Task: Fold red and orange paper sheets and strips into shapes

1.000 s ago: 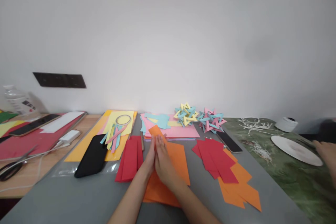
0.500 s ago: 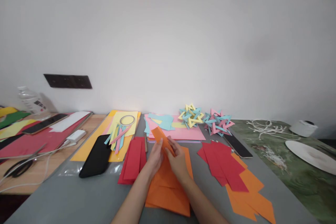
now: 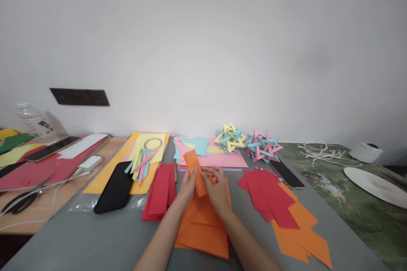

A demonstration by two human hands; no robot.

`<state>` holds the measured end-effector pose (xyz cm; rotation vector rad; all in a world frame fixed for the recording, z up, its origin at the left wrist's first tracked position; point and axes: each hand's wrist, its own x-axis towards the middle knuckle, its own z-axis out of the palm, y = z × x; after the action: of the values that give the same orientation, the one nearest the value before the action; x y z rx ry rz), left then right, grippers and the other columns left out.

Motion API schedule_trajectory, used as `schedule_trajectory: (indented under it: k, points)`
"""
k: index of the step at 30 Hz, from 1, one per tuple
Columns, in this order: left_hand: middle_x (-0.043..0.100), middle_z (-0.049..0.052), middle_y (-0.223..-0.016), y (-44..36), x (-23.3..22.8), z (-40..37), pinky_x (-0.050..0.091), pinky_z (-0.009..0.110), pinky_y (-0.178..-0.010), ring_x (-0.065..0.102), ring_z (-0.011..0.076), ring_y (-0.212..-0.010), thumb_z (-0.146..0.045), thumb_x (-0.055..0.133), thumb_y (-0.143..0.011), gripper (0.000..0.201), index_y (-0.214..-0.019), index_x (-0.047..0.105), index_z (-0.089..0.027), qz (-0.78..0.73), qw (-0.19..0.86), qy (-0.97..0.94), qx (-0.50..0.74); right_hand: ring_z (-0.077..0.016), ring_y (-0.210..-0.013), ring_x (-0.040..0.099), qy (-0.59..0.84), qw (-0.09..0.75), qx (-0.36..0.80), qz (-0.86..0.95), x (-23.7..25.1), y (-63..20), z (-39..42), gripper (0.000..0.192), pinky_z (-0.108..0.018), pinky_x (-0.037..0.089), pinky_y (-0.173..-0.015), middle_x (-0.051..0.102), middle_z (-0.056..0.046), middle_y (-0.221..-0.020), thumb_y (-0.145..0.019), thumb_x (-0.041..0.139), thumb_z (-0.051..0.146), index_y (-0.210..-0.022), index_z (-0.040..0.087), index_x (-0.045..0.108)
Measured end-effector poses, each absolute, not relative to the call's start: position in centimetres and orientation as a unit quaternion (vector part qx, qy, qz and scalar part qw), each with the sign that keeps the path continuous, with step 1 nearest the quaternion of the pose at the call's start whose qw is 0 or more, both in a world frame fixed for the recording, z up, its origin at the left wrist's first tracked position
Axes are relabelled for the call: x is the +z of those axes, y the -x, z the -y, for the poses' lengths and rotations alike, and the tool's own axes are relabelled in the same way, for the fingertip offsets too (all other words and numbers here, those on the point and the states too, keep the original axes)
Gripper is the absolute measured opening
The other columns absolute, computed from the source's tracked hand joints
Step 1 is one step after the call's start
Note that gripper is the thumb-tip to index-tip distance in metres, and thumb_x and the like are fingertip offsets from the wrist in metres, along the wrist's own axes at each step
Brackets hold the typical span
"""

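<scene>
A narrow folded strip of orange paper (image 3: 192,161) is held up between my hands, its top end tilted to the left. My left hand (image 3: 188,186) is closed on the strip's left edge. On the other edge, my right hand (image 3: 216,186) pinches the strip with thumb and bent fingers. Beneath both hands lies a stack of larger orange sheets (image 3: 203,237), partly covered by my forearms. Just left of my left arm is a pile of folded red paper strips (image 3: 160,192).
Red sheets (image 3: 270,194) and orange pieces (image 3: 302,241) spread at right. Two folded-paper stars (image 3: 230,139) stand by the wall near a phone (image 3: 287,173). At left are a black phone (image 3: 113,188), thin coloured strips (image 3: 142,165), a tape roll (image 3: 153,144) and scissors (image 3: 23,201).
My right hand's fingers have shifted along the orange strip, and its thumb and index finger now sit at the right edge. The strip's face is turned more toward me.
</scene>
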<state>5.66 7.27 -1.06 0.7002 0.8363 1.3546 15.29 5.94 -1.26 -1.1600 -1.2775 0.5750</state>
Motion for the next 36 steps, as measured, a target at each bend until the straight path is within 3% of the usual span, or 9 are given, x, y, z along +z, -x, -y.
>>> schedule_trajectory:
  k: [5, 12, 18, 21, 25, 30, 36]
  points:
    - [0.063, 0.010, -0.097, -5.8, -0.7, -7.0, 0.042, 0.033, -0.079, 0.056, 0.0236, -0.093, -0.036, 0.059, -0.068, 0.043, -0.106, 0.052, -0.017, -0.384, 0.630, -0.403, 0.541, -0.0143, -0.065, 0.050, 0.497, 0.629, 0.299, 0.518, -1.4, -16.7, -7.3, 0.028, -0.025, 0.040, -0.057, 0.057, -0.004, -0.080, -0.069, 0.055, 0.040, -0.086, 0.019, 0.059]
    - [0.054, 0.009, -0.112, -6.3, -0.1, -5.8, 0.038, 0.032, -0.084, 0.048, 0.0270, -0.104, -0.018, 0.070, -0.053, 0.066, -0.115, 0.047, -0.021, -0.411, 0.555, -0.504, 0.519, -0.0097, -0.051, 0.041, 0.429, 0.600, 0.381, 0.558, -0.7, -18.2, -8.1, 0.033, -0.022, 0.035, -0.049, 0.044, 0.003, -0.054, -0.068, 0.055, 0.043, -0.049, 0.017, 0.051]
    - [0.051, 0.010, -0.116, -6.1, -0.9, -5.7, 0.037, 0.031, -0.085, 0.046, 0.0270, -0.105, -0.011, 0.064, -0.053, 0.075, -0.124, 0.039, -0.020, -0.423, 0.512, -0.558, 0.497, -0.0131, -0.061, 0.050, 0.448, 0.573, 0.417, 0.545, 0.2, -18.5, -7.8, 0.026, -0.024, 0.042, -0.054, 0.056, -0.001, -0.071, -0.068, 0.055, 0.044, -0.066, 0.018, 0.059]
    - [0.054, 0.009, -0.112, -6.2, -1.0, -5.6, 0.041, 0.030, -0.078, 0.052, 0.0252, -0.095, -0.011, 0.062, -0.055, 0.077, -0.126, 0.035, -0.021, -0.403, 0.531, -0.565, 0.486, -0.0150, -0.063, 0.054, 0.438, 0.575, 0.431, 0.540, 0.5, -19.2, -8.1, 0.026, -0.026, 0.044, -0.056, 0.059, -0.002, -0.073, -0.065, 0.059, 0.042, -0.076, 0.018, 0.061]
    - [0.059, 0.008, -0.100, -6.5, -0.7, -5.4, 0.044, 0.029, -0.067, 0.056, 0.0215, -0.078, -0.012, 0.060, -0.056, 0.069, -0.122, 0.041, -0.023, -0.372, 0.553, -0.567, 0.484, -0.0176, -0.070, 0.056, 0.437, 0.580, 0.438, 0.530, 0.6, -20.0, -8.5, 0.031, -0.029, 0.046, -0.060, 0.061, -0.006, -0.083, -0.063, 0.061, 0.041, -0.083, 0.018, 0.062]
    - [0.062, 0.008, -0.087, -6.5, -0.1, -5.1, 0.044, 0.030, -0.052, 0.056, 0.0182, -0.054, -0.018, 0.059, -0.058, 0.070, -0.124, 0.038, -0.025, -0.357, 0.629, -0.556, 0.411, -0.0203, -0.081, 0.055, 0.478, 0.603, 0.394, 0.503, 0.3, -20.1, -8.9, 0.027, -0.028, 0.046, -0.061, 0.057, -0.008, -0.097, -0.054, 0.068, 0.039, -0.070, 0.018, 0.065]
    - [0.062, 0.007, -0.089, -6.1, 1.1, -4.9, 0.043, 0.031, -0.051, 0.053, 0.0146, -0.045, -0.020, 0.063, -0.056, 0.071, -0.122, 0.039, -0.032, -0.394, 0.649, -0.517, 0.396, -0.0198, -0.092, 0.051, 0.408, 0.648, 0.417, 0.490, 0.4, -20.4, -9.0, 0.018, -0.031, 0.043, -0.077, 0.057, -0.005, -0.094, -0.063, 0.063, 0.035, -0.057, 0.018, 0.063]
